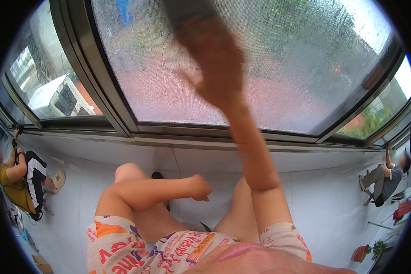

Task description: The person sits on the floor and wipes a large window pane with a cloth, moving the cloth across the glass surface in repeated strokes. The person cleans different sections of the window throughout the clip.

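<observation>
My right hand reaches up in front of a large wet window pane, blurred by motion. Its fingers lie on a dark grey pad or cloth, which runs out of the top of the picture; the thumb sticks out to the left. Drops and streaks cover the glass, and a fine mesh pattern shows across it. My left hand hangs between my bare knees, its fingers curled in and nothing visible in them. The forearm crosses over my left thigh.
A metal window frame and sill run across above a white tiled floor. A seated person at the far left and another at the far right each raise an arm to the windows. A potted plant stands lower right.
</observation>
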The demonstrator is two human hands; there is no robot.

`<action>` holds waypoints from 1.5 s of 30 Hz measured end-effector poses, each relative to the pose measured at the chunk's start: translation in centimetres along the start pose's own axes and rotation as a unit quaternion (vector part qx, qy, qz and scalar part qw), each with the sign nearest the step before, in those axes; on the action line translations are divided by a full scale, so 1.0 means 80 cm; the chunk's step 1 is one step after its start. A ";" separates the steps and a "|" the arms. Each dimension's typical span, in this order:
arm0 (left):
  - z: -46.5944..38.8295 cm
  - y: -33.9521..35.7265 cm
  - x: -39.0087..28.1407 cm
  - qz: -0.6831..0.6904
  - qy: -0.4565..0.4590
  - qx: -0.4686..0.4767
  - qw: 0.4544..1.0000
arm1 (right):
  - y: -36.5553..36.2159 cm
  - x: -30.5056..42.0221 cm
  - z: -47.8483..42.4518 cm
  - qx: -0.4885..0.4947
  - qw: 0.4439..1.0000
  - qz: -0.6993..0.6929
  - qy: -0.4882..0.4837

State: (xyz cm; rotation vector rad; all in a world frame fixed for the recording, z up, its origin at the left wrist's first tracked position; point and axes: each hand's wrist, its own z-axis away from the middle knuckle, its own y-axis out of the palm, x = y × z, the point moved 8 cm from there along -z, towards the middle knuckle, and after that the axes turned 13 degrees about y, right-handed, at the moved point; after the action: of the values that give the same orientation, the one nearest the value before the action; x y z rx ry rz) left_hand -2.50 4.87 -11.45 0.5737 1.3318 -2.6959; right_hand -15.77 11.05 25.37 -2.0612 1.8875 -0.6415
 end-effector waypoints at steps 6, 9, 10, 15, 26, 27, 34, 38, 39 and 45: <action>-0.007 -0.016 0.020 -0.015 -0.031 -0.006 0.999 | 0.018 0.085 0.023 -0.035 0.983 0.085 -0.160; -0.006 -0.017 0.031 -0.036 -0.037 -0.031 0.998 | -0.029 0.005 -0.023 -0.061 0.997 -0.042 -0.020; -0.003 -0.014 0.032 -0.038 -0.040 -0.040 0.998 | -0.084 -0.020 -0.033 -0.257 0.965 -0.008 -0.046; 0.016 -0.046 -0.006 -0.025 -0.046 -0.045 0.998 | -0.193 -0.279 0.017 -0.404 0.881 0.019 0.247; 0.000 -0.015 -0.015 -0.034 0.003 0.029 0.999 | -0.049 0.026 -0.045 -0.216 0.976 -0.001 -0.017; -0.006 -0.009 -0.009 -0.028 0.010 0.023 0.999 | -0.020 0.085 -0.042 -0.127 0.989 -0.045 -0.065; -0.020 -0.032 0.003 -0.054 0.002 -0.019 0.998 | 0.013 0.150 -0.044 -0.062 0.974 0.071 -0.204; -0.002 -0.039 0.001 -0.030 -0.016 -0.013 0.999 | -0.119 -0.001 -0.110 -0.302 0.951 0.027 -0.065; 0.005 -0.048 -0.003 -0.024 -0.020 -0.002 0.999 | -0.150 -0.069 -0.112 -0.377 0.923 0.073 -0.011; 0.017 -0.052 -0.006 -0.038 -0.023 -0.053 0.998 | -0.221 -0.292 -0.057 -0.397 0.812 0.102 0.416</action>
State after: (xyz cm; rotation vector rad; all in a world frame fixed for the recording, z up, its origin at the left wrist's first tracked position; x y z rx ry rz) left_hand -3.43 6.38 -7.40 0.4559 1.5028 -2.6590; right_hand -3.93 36.56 34.66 -2.0929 3.2981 -0.8985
